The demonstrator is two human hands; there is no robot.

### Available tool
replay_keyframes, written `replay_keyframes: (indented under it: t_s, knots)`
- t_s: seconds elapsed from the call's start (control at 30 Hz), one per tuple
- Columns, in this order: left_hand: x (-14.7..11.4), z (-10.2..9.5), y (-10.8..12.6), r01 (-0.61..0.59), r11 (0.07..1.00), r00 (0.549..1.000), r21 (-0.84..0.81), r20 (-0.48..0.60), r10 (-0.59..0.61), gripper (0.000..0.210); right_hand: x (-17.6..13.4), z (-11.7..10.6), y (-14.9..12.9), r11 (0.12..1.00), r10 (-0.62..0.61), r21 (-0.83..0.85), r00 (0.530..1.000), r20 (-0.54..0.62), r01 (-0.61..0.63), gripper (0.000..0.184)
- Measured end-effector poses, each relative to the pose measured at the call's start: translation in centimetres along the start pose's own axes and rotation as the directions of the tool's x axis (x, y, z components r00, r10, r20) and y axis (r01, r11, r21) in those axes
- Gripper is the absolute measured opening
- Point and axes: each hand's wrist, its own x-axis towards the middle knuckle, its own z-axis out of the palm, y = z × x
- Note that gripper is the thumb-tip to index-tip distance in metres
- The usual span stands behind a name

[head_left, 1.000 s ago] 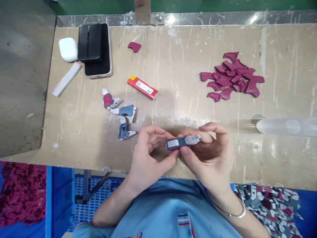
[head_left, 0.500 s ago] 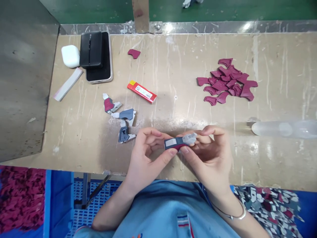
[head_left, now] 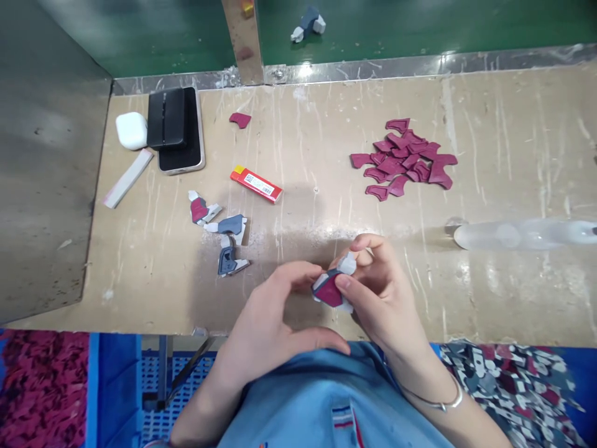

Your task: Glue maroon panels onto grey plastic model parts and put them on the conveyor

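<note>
Between the thumb and fingers of my right hand (head_left: 382, 292) is a small plastic toy part (head_left: 330, 291) with a maroon panel, dark grey edging and a light grey end. My left hand (head_left: 275, 317) is beside it, thumb and fingers spread apart; its fingertips are close to the part's left edge, and I cannot tell whether they touch it. To the left on the table lie several similar parts: one with a maroon panel (head_left: 199, 210), one with a blue-grey panel (head_left: 231, 224) and one showing a hollow dark grey face (head_left: 227, 260).
A pile of maroon pieces (head_left: 403, 162) lies at right, near a translucent bottle (head_left: 508, 236). A red-and-yellow lighter (head_left: 256, 184), a single maroon piece (head_left: 240, 119), a black case (head_left: 166, 118) and a white case (head_left: 131, 130) are at left. Another grey part (head_left: 308, 25) rests on the green surface.
The toy part has turned so its maroon panel faces up. My left hand has let go and opened, its thumb moving down and away. The camera view has shifted slightly.
</note>
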Motion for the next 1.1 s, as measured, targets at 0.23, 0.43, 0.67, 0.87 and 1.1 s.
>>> replay_keyframes:
  t_s: [0.23,0.43,0.67,0.87,1.1]
  knots:
    - [0.2,0.9,-1.0,-0.446,0.811,0.857,0.379,-0.082,0.509,0.030,-0.3,-0.4,-0.8,0.999,0.032,0.043,0.998,0.044,-0.034,0.028]
    - [0.5,0.5,-0.3,-0.381,0.916,0.897,0.127,-0.189,0.399,0.030,-0.9,-1.7,-0.9,0.964,-0.229,-0.094,0.954,0.191,0.250,0.037]
    - [0.5,0.6,-0.3,-0.322,0.947,0.932,-0.013,-0.178,0.315,0.027,-0.5,-1.8,-1.4,0.889,-0.353,-0.214,0.903,0.245,0.405,0.012]
    - [0.6,0.2,-0.2,-0.298,0.945,0.953,-0.135,-0.105,0.285,0.024,-0.5,-1.8,-1.6,0.839,-0.414,-0.233,0.854,0.315,0.493,0.014]
    - [1.2,-0.1,0.0,-0.318,0.932,0.947,-0.175,-0.016,0.320,0.033,-0.7,-1.8,-1.9,0.856,-0.360,-0.232,0.855,0.372,0.462,0.014]
